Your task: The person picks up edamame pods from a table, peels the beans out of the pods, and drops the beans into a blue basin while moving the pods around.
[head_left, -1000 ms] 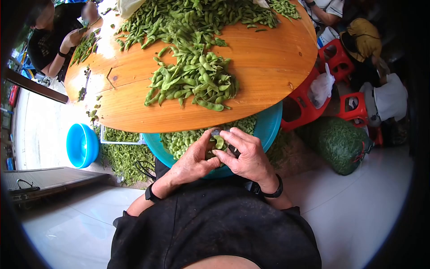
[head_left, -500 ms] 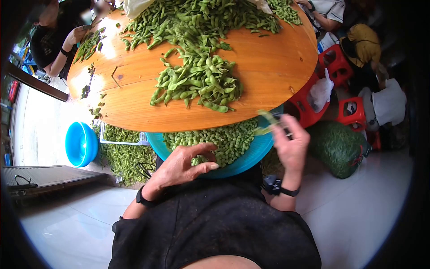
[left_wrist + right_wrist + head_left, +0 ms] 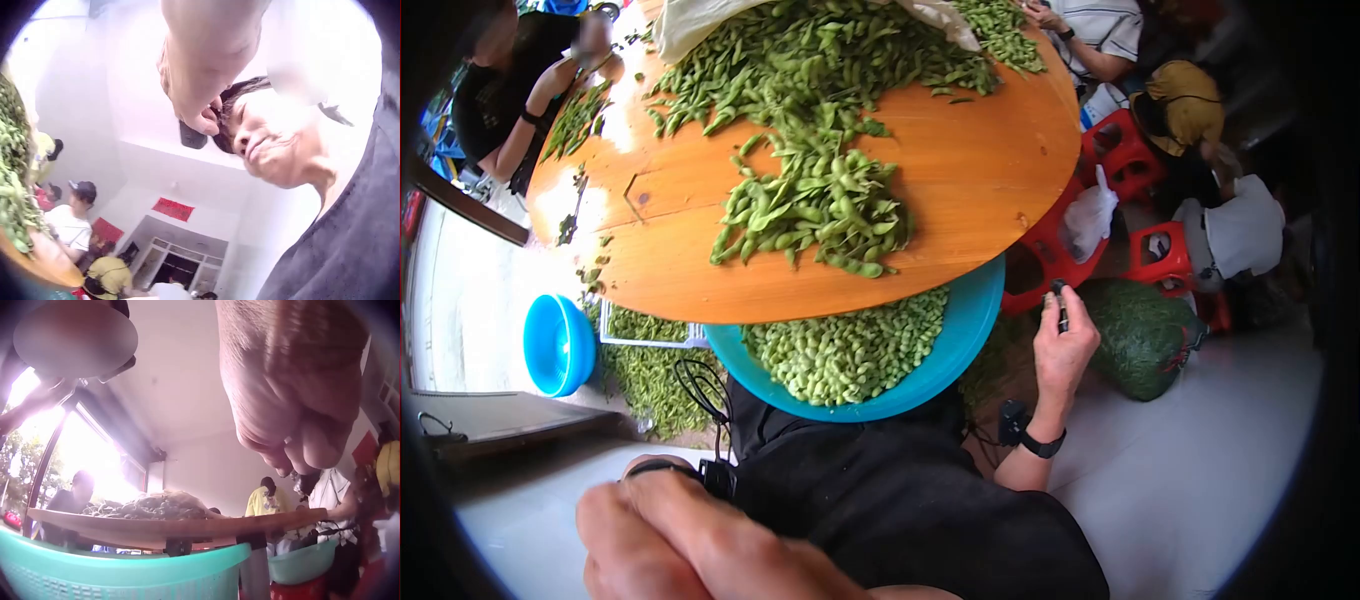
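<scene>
My left hand (image 3: 690, 540) is raised close to the head camera, blurred and large at the lower left. In the left wrist view that hand (image 3: 209, 69) reaches my head, its bent fingers gripping a small dark box (image 3: 192, 136) there. My right hand (image 3: 1065, 345) is off the right side of a teal basin (image 3: 988, 325), fingers curled round a small black tool (image 3: 1063, 320), whose kind I cannot tell. From the right wrist the hand (image 3: 300, 387) looks bunched, its grip hidden. Shelled green soybeans (image 3: 850, 350) fill the basin. Edamame pods (image 3: 820, 210) lie heaped on the table above.
The round wooden table (image 3: 960, 200) overhangs the basin. Pods and husks (image 3: 655, 390) cover the floor at left, near a white crate (image 3: 650, 340) and a blue basin (image 3: 560, 345). Red stools (image 3: 1125, 150) and a full green sack (image 3: 1140, 340) stand right. Other people sit around.
Both hands first worked together on a pod above the basin, then parted, the right one carrying green husk. Now the left hand has risen to my head, and no husk shows in the right.
</scene>
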A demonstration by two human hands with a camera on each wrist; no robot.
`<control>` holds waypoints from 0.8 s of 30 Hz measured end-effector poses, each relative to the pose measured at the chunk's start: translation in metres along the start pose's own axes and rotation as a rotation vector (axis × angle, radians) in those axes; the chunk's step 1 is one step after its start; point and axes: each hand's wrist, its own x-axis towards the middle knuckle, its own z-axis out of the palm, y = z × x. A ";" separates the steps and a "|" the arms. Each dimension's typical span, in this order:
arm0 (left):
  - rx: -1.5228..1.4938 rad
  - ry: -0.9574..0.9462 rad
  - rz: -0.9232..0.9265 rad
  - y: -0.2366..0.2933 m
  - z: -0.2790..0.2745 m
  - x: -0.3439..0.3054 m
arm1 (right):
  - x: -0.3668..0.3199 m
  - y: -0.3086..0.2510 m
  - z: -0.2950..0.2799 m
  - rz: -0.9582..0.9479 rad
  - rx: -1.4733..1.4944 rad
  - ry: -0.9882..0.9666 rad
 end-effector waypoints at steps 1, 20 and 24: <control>-0.011 -0.010 0.002 -0.010 0.002 -0.006 | 0.000 -0.003 0.000 0.021 0.036 -0.005; -0.231 -0.036 -0.095 0.002 0.000 0.036 | -0.008 0.001 0.008 0.009 0.095 -0.016; 1.492 0.103 -0.164 0.004 0.053 0.013 | -0.008 -0.005 0.007 0.048 0.118 -0.038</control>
